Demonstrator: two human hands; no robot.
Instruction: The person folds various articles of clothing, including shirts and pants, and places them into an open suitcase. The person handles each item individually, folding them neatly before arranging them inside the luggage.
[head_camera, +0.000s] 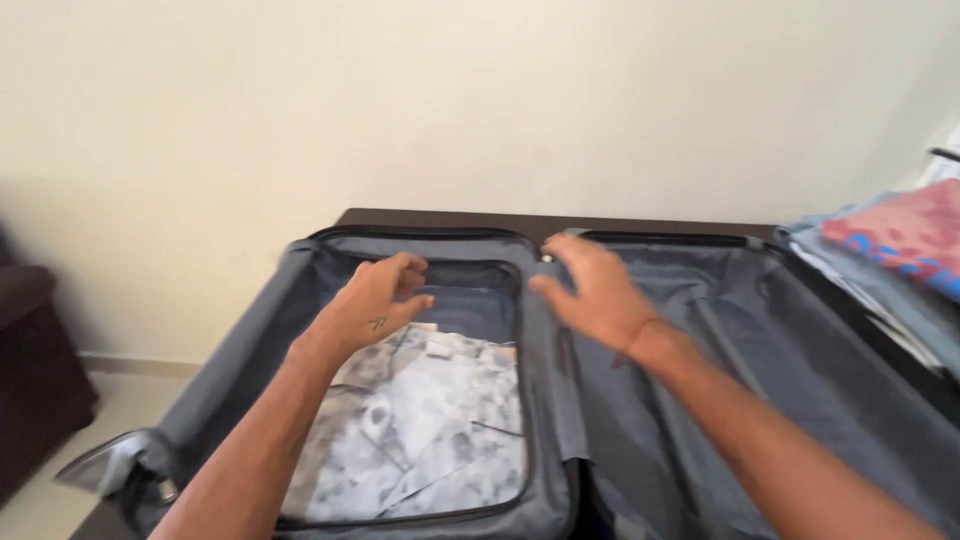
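Observation:
An open grey suitcase (250, 330) lies flat on a dark table, both halves lined in grey fabric. The left half holds a folded grey-and-white patterned garment (430, 440). My left hand (375, 300) hovers over the far end of that half, fingers curled loosely, holding nothing. My right hand (590, 290) is spread above the centre hinge, fingers apart, a thin red band on its wrist. The right half (800, 350) looks bare apart from its grey lining and strap.
A pile of folded clothes (890, 245), red and blue on top, sits at the right edge next to the suitcase. A dark piece of furniture (35, 360) stands at the left on the pale floor. A cream wall is right behind the table.

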